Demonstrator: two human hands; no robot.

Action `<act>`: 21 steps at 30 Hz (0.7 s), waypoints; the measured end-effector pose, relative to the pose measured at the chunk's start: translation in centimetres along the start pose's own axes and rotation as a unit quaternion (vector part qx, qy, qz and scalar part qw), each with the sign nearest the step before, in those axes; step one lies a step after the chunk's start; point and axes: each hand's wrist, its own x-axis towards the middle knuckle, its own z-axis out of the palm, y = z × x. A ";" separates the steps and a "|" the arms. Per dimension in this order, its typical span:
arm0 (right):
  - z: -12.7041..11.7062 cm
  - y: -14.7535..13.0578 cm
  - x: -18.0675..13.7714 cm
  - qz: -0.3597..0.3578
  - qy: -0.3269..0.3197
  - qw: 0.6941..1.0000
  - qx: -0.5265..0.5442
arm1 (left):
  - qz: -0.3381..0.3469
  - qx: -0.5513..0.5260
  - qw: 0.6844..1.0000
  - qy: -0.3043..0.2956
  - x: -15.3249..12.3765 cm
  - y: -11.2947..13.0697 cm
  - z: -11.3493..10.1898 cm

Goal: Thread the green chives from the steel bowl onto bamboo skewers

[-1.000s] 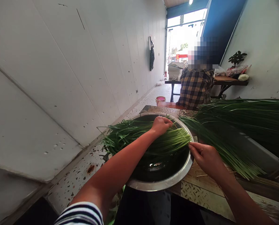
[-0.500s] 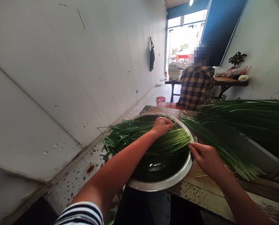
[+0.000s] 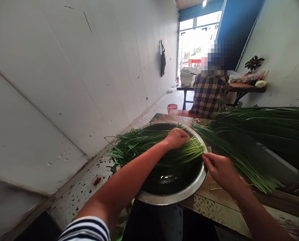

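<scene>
A bunch of long green chives [image 3: 149, 147] lies across a large steel basin [image 3: 179, 195] with dark water in it. My left hand [image 3: 177, 138] is closed over the middle of the bunch, pressing it down above the water. At the basin's right rim my right hand [image 3: 218, 167] pinches the cut stem ends of the same bunch. The leaf tips fan out past the basin's left rim.
A big heap of chives [image 3: 260, 134] covers the wooden table [image 3: 214, 204] at the right. A person in a plaid shirt [image 3: 209, 93] sits beyond the basin, back turned. White wall panels run close on the left; a small pink bucket [image 3: 172, 107] stands on the floor.
My left hand has slid a little to the right along the bunch. The right hand and the basin stay where they were.
</scene>
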 end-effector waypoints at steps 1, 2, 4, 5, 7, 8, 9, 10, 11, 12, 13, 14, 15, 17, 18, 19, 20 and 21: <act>0.0 0.0 0.0 -0.003 0.003 1.000 -0.002 | 0.008 0.022 1.000 -0.012 -0.1 0.1 -0.6; 0.0 0.0 -0.1 -0.005 0.003 1.000 -0.003 | 0.002 0.048 0.999 -0.009 -0.1 0.1 -1.2; 0.0 0.0 -0.1 -0.002 -0.002 1.000 -0.006 | -0.044 0.105 0.993 0.038 0.0 -0.5 -2.0; 0.0 0.1 -0.1 0.000 -0.006 1.000 -0.007 | -0.067 0.131 0.987 0.061 0.2 -1.0 -2.2; 0.1 0.1 -0.1 0.005 -0.012 1.000 -0.007 | -0.085 0.174 0.979 0.064 0.5 -2.1 -1.9; 0.0 0.1 -0.1 0.005 -0.014 1.000 -0.006 | -0.083 0.196 0.976 0.050 0.7 -2.7 -1.5; 0.0 0.0 -0.1 0.003 -0.015 1.000 -0.005 | -0.081 0.219 0.972 0.034 0.9 -3.1 -1.1; 0.0 0.0 -0.1 0.000 -0.014 1.000 -0.005 | -0.084 0.244 0.966 0.023 1.0 -3.3 -0.6; -0.1 -0.1 -0.1 -0.003 -0.012 1.000 -0.006 | -0.089 0.267 0.959 0.018 1.1 -3.4 -0.3; -0.1 -0.2 -0.1 -0.006 -0.009 1.000 -0.007 | -0.095 0.285 0.954 0.017 1.2 -3.4 0.0; -0.1 -0.2 0.0 -0.008 -0.005 1.000 -0.008 | -0.100 0.298 0.949 0.016 1.2 -3.3 0.2; -0.2 -0.2 0.0 -0.009 -0.002 1.000 -0.009 | -0.101 0.304 0.947 0.015 1.2 -3.0 0.2; -0.2 -0.2 0.0 -0.008 0.000 1.000 -0.010 | -0.101 0.304 0.947 0.016 1.1 -2.7 0.1; -0.1 -0.2 0.0 -0.007 0.000 1.000 -0.010 | -0.102 0.283 0.953 0.032 0.9 -2.2 -0.3; -0.1 -0.2 0.0 -0.007 -0.002 1.000 -0.009 | -0.109 0.258 0.959 0.046 0.8 -2.0 -0.5; -0.1 -0.1 0.0 -0.008 -0.003 1.000 -0.008 | -0.114 0.224 0.966 0.060 0.8 -1.9 -0.7; -0.1 -0.1 0.0 -0.008 -0.005 1.000 -0.006 | -0.117 0.183 0.974 0.072 0.7 -1.8 -0.8; -0.1 -0.1 0.0 -0.008 -0.006 1.000 -0.005 | -0.116 0.139 0.980 0.079 0.6 -1.7 -0.8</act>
